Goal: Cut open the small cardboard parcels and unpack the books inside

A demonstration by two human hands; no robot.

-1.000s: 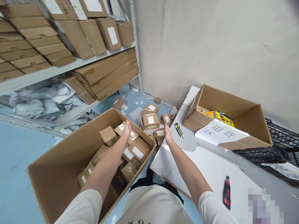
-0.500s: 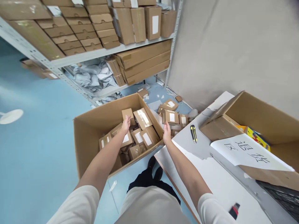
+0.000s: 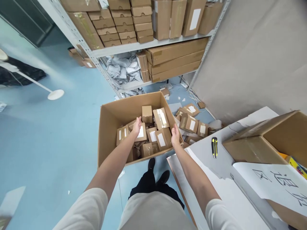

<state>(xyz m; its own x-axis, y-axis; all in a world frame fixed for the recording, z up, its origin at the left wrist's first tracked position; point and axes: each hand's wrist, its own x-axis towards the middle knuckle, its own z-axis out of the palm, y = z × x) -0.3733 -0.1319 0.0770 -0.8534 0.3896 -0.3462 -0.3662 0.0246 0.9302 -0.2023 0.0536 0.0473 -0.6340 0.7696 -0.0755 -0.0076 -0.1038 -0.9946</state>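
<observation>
A large open carton (image 3: pixel 107 131) stands in front of me, holding several small taped boxes (image 3: pixel 162 138) with white labels. My left hand (image 3: pixel 137 126) is inside its opening, above a small box (image 3: pixel 142 133) with a white label. The fingers there look stretched out, with nothing visible in them; whether they touch the box I cannot tell. At the carton's right rim is my right hand (image 3: pixel 175 135), fingers extended upward and apart from any small box. Its palm side is partly hidden.
More small boxes (image 3: pixel 189 123) lie on the floor right of the carton. A table (image 3: pixel 206 167) at right bears a yellow-black utility knife (image 3: pixel 214 147) and an open box (image 3: pixel 249 148) with a handwritten sheet (image 3: pixel 271 179). Shelving (image 3: pixel 115 51) with cartons stands ahead.
My view has swung left, so the scene sits farther right. My right hand has gone from beside the loose floor boxes to the large carton's right rim. My left hand stays over the carton's boxes.
</observation>
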